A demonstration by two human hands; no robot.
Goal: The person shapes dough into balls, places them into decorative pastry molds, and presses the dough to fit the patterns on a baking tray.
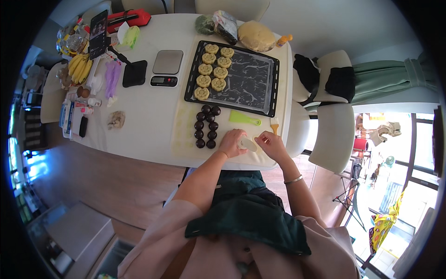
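My left hand [234, 143] is closed around a white plastic mould [247, 143], just right of two rows of dark filling balls [211, 126]. Close to the mould's right side is my right hand [270, 143], its thumb and forefinger pinched near the rim; whether they hold anything is too small to tell. Beyond the hands, a black baking tray [231, 107] lined with film bears several pale patterned pastries [218, 84] on its left part. A green plastic scraper [244, 118] and a brush with an orange handle [275, 126] lie between tray and hands.
A kitchen scale [167, 66] stands left of the tray. Behind it are a green bag [204, 24], a covered mound of dough [256, 36] and a small orange bottle [284, 40]. Farther left are a phone on a stand [98, 34], bananas [80, 68] and a crumpled cloth [116, 119].
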